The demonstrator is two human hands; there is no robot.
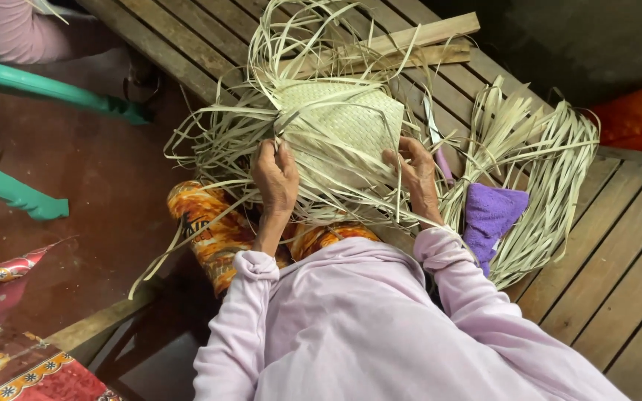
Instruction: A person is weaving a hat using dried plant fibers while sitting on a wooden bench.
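seen from a single head-worn camera, looking steeply down from above the lilac-sleeved shoulders onto the woven mat (347,122). close range, mat a little above frame centre, wooden slat platform (618,245) running off right of the mat, red floor (105,186) left of it. no second view to share the scene.

Under your left hand (276,177) and right hand (414,172) lies a woven panel (347,119) of dry, matt, pale straw-coloured leaf strips, its surface finely ribbed. The loose strips (536,156) around it look papery and stiff. The slatted bench (618,252) is bare, worn brown wood. The purple cloth (492,212) looks soft and nappy. Your sleeves (440,256) are smooth, pale lilac fabric. The green chair legs (16,194) look like smooth plastic.
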